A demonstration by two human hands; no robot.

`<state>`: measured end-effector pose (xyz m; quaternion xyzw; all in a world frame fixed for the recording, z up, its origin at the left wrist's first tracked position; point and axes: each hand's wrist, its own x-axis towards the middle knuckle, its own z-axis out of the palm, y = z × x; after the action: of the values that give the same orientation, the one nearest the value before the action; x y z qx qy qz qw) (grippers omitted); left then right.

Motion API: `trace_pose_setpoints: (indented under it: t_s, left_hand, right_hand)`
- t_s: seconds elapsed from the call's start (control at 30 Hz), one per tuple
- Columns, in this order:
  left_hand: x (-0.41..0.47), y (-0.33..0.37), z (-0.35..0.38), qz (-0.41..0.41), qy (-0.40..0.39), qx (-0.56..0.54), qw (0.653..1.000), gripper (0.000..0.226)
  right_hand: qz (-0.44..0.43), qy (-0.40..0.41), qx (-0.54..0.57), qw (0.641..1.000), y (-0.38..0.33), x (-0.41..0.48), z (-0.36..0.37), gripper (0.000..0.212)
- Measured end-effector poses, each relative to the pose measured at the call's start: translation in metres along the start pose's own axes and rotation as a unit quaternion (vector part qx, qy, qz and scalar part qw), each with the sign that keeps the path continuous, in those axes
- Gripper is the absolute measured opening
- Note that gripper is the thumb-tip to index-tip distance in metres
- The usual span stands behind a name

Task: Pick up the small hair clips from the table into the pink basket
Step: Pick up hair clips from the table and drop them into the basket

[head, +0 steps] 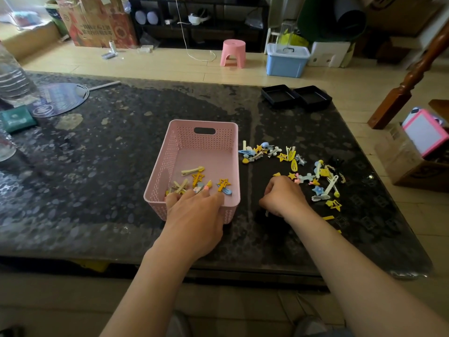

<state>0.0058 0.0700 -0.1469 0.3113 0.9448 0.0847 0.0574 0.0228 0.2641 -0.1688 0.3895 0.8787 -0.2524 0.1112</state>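
Observation:
The pink basket (pixel 201 139) stands in the middle of the dark table (pixel 97 166) and holds several small yellow, orange and blue hair clips (pixel 198 177). My left hand (pixel 194 215) lies over the basket's near rim, its fingers spread and their tips among the clips inside. Several loose hair clips (pixel 291 161) are scattered on the table to the right of the basket. My right hand (pixel 283 198) rests on the table at the near left edge of that scatter, with its fingers curled. A pale clip end pokes out under the right hand.
Two black shallow trays (pixel 296 96) sit at the table's far right corner. A round hand fan (pixel 60 98), a green pouch (pixel 17 120) and clear bottles (pixel 12 76) are at the far left. A pink stool (pixel 233 53) and a blue bin (pixel 286 60) stand on the floor beyond.

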Motion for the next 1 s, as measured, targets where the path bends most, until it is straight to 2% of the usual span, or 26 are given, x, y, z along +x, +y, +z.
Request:
trace_pose_setpoints:
  t_s: [0.33, 0.53, 0.73, 0.83, 0.93, 1.0]
  left_hand:
    - [0.000, 0.000, 0.000, 0.001, 0.005, -0.009, 1.000, 0.012]
    - [0.001, -0.001, 0.002, 0.000, 0.001, -0.011, 1.000, 0.014]
    - [0.001, -0.001, 0.002, 0.004, 0.013, -0.017, 1.000, 0.009]
    - [0.001, -0.001, 0.002, 0.004, 0.019, -0.008, 1.000, 0.008]
    - [0.000, -0.001, 0.004, 0.009, 0.030, -0.003, 0.999, 0.011]
    - [0.000, -0.002, 0.004, 0.011, 0.035, -0.004, 0.999, 0.013]
  right_hand:
    - [-0.028, 0.030, 0.017, 0.999, 0.000, -0.002, -0.001, 0.020]
    - [-0.066, 0.053, 0.100, 0.991, -0.006, -0.006, -0.008, 0.020]
    - [-0.188, 0.134, 0.299, 0.926, -0.037, -0.021, -0.033, 0.022]
    - [-0.255, 0.118, 0.312, 0.907, -0.056, -0.033, -0.021, 0.018]
    - [-0.325, 0.050, 0.287, 0.900, -0.064, -0.040, -0.006, 0.028]
    - [-0.361, 0.055, 0.265, 0.893, -0.063, -0.041, -0.007, 0.031]
